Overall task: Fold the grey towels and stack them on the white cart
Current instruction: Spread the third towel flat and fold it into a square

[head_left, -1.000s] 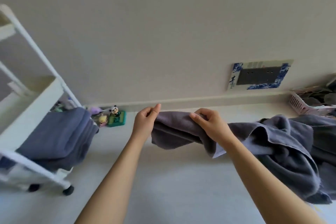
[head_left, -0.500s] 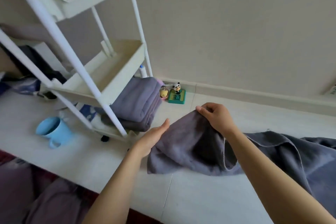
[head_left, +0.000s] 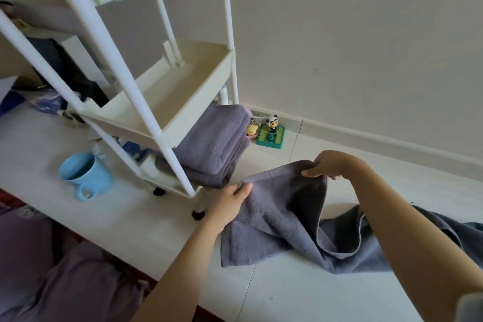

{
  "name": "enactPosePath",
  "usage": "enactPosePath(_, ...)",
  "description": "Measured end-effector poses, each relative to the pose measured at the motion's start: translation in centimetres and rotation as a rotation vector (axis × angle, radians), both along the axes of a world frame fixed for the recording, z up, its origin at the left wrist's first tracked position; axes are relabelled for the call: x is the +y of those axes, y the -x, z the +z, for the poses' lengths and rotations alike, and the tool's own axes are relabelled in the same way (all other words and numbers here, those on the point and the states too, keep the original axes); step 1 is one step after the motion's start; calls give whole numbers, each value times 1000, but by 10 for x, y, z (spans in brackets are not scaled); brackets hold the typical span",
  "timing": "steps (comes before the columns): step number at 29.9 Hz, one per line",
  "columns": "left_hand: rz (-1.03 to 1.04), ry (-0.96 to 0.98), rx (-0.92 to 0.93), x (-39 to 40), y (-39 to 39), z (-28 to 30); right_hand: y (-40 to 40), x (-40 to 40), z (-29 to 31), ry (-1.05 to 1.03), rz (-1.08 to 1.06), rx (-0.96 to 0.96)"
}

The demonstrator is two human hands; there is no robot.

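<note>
left hand [head_left: 230, 204] is pinching one top corner of the grey towel [head_left: 282, 219]; right hand [head_left: 337, 165] is gripping the other, fingers curled over the hem. towel is hanging between them, lower part trailing on the floor tiles [head_left: 300, 293]. folded towels [head_left: 217, 146] are sitting on the white cart [head_left: 167, 102] bottom shelf, just left. blue mug [head_left: 85, 174] is standing beside the cart.
</note>
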State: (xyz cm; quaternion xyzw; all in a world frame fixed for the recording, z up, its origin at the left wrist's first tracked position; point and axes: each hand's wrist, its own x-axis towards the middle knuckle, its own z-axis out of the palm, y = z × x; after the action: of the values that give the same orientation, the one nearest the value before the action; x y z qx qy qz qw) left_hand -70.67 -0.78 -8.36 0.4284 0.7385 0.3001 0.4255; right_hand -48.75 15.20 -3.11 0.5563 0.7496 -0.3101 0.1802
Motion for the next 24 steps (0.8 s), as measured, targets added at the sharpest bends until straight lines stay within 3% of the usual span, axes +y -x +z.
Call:
enactPosePath(3, 12, -24, 91, 8, -2, -4, -1, 12, 4, -7, 6, -50)
enactPosePath(8, -29, -62, 169, 25, -6, -1, 8, 38, 10, -52, -144, 81)
enactPosePath(11, 9, -112, 262, 32, -10, -7, 22, 44, -4, -289, -339, 343)
enactPosePath(14, 58, -164, 420, 45, -21, -17, 39, 46, -25, -314, -400, 562)
enactPosePath(18, -146, -202, 743, 54, -43, -40, 30, 16, -61, -306, -242, 482)
enactPosePath(24, -528, -99, 613, 64, -72, -73, -28, -37, -111, -482, -166, 221)
